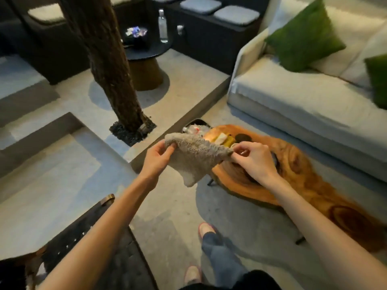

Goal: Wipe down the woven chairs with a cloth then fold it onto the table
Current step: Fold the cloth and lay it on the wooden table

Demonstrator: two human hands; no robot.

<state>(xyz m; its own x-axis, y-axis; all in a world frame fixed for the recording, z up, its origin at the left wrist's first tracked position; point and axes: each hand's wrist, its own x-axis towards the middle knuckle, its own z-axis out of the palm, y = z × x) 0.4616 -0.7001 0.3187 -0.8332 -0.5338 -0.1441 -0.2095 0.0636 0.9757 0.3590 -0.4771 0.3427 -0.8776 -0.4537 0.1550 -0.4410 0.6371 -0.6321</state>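
Observation:
A fluffy beige cloth point(194, 158) hangs in the air between my hands, stretched by two upper corners with its lower corner drooping. My left hand point(158, 159) pinches the left corner. My right hand point(254, 160) pinches the right corner, above the near-left end of the low wooden slab table point(297, 178). A dark woven chair point(88, 233) with a metal-tipped arm stands at the lower left, partly hidden by my left forearm.
Small items and a dark dish point(243, 137) sit on the table's far end, a bin point(193, 127) behind it. A white sofa point(303, 97) with green cushions fills the right. A tree trunk point(109, 65) rises from the concrete step, a round side table point(146, 49) beyond.

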